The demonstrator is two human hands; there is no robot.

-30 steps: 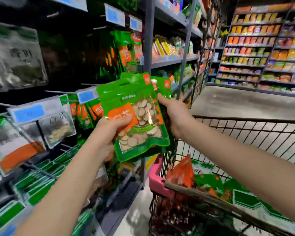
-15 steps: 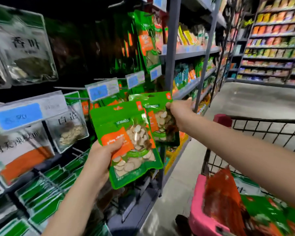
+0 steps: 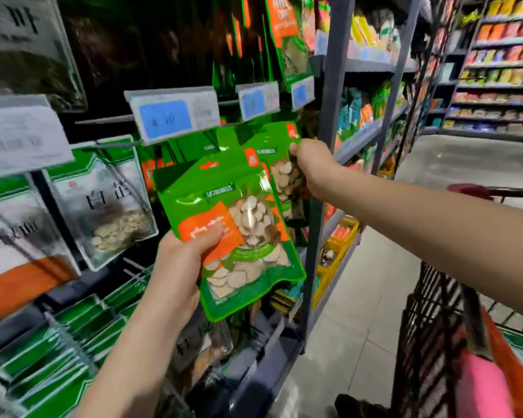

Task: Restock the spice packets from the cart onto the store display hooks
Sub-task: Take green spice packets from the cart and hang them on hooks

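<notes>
My left grip [image 3: 178, 267] holds a green spice packet [image 3: 242, 236] by its lower left corner, thumb laid across the orange label. The packet stands upright, above and to the right of that grip. My right grip [image 3: 311, 167] pinches a second packet [image 3: 284, 182] at its upper right edge, partly behind the first, just beneath the blue price tags [image 3: 166, 119]. The cart [image 3: 435, 327] stands at right.

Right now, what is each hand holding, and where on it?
Left hand: front green packet, lower left edge, thumb on its orange label. Right hand: rear green packet, upper right edge.
</notes>
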